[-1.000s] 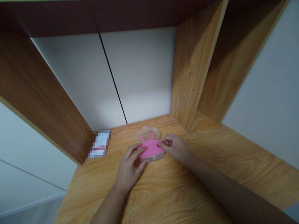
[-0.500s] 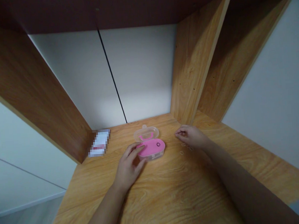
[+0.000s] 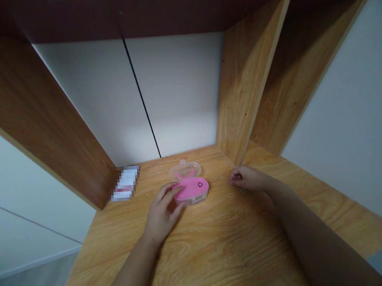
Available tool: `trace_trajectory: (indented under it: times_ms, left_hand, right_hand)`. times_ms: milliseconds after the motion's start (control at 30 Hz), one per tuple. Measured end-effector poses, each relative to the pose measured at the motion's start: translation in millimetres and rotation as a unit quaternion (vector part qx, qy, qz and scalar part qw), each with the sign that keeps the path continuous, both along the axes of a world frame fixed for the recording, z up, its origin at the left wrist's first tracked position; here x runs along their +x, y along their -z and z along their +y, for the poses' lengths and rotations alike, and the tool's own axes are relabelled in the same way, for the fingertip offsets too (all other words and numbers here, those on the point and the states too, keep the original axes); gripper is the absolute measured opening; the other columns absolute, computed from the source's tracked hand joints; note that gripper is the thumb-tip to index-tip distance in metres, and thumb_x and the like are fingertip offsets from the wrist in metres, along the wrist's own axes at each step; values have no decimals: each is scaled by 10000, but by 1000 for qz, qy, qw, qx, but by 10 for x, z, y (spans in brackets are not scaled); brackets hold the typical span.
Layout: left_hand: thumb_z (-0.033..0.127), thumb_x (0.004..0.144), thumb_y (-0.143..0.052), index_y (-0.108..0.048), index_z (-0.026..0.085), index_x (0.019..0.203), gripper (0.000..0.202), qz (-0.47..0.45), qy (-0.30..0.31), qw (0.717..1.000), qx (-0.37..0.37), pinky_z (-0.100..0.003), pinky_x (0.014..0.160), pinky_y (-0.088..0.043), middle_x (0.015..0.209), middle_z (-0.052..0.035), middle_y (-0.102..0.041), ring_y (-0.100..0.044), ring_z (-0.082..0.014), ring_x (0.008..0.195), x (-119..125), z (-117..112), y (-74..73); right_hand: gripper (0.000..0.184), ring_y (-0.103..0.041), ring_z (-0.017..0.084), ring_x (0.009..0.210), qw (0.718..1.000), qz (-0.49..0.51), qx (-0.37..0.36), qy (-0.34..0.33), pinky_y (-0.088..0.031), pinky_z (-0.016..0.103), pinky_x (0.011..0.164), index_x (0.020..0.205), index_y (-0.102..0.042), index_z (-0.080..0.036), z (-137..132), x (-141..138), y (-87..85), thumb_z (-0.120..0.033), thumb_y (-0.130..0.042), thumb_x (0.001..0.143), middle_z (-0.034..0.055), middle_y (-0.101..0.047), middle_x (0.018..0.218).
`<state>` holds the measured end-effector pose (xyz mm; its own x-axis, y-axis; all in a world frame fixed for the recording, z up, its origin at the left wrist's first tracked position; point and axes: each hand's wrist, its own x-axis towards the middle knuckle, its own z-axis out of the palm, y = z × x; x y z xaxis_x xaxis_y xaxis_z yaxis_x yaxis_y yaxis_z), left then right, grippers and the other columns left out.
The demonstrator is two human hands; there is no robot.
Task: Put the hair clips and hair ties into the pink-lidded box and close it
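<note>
A small oval plastic box (image 3: 197, 199) stands on the desk with its clear lid (image 3: 177, 170) tipped back and a pink handle on the lid. Its top is a flat pink insert (image 3: 190, 189), and a small dark ring (image 3: 200, 184) lies on the insert's right part. My left hand (image 3: 162, 209) holds the box's left end, fingers over the pink insert and thumb at the front wall. Right of the box, my right hand (image 3: 246, 178) is low over the desk with its fingertips pinched together; what they hold, if anything, is hidden. Thin pale rings (image 3: 230, 195) lie just below it.
A blurred white and red packet or paper (image 3: 126, 183) lies at the back left of the wooden desk (image 3: 198, 254). Wooden side panels (image 3: 240, 97) and a white back panel (image 3: 175, 92) enclose the desk, with a dark shelf (image 3: 170, 15) above.
My right hand has moved slightly down toward the desk and now covers some of the pale rings. My left hand stays on the box. The view has shifted slightly.
</note>
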<state>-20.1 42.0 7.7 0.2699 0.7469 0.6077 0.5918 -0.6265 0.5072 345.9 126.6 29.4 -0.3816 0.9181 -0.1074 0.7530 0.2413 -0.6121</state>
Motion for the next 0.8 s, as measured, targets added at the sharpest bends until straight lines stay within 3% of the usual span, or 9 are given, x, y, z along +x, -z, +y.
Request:
trace_trajectory:
  times_ms: [133, 400, 800]
  left_hand:
    - [278, 905, -664, -575, 288, 1344, 448, 0, 0, 1000, -5, -466, 1094, -484, 1358, -96, -550, -559, -251, 1266, -5, 4, 6]
    - [275, 899, -669, -574, 291, 1347, 458, -2, 0, 1000, -6, -481, 1098, -480, 1358, -101, -551, -551, -259, 1277, -10, 12, 29]
    - [256, 897, -665, -580, 288, 1338, 450, -2, 3, 1000, 5, -461, 1065, -509, 1342, -103, -563, -571, -258, 1253, 0, 11, -4]
  right_hand:
    - [279, -575, 155, 577, 999, 36, -13, -4, -418, 248, 517, 776, -660, -167, -16, -32, -25, -445, -634, 786, 32, -667, 671]
    - [204, -605, 175, 677, 996, 6, 9, -86, -437, 265, 607, 761, -778, -177, -129, -167, -154, -368, -710, 739, 45, -696, 728]
    - [185, -624, 187, 721, 996, -26, 0, -85, -444, 262, 623, 775, -805, -190, -104, -125, -107, -353, -741, 716, 53, -712, 761]
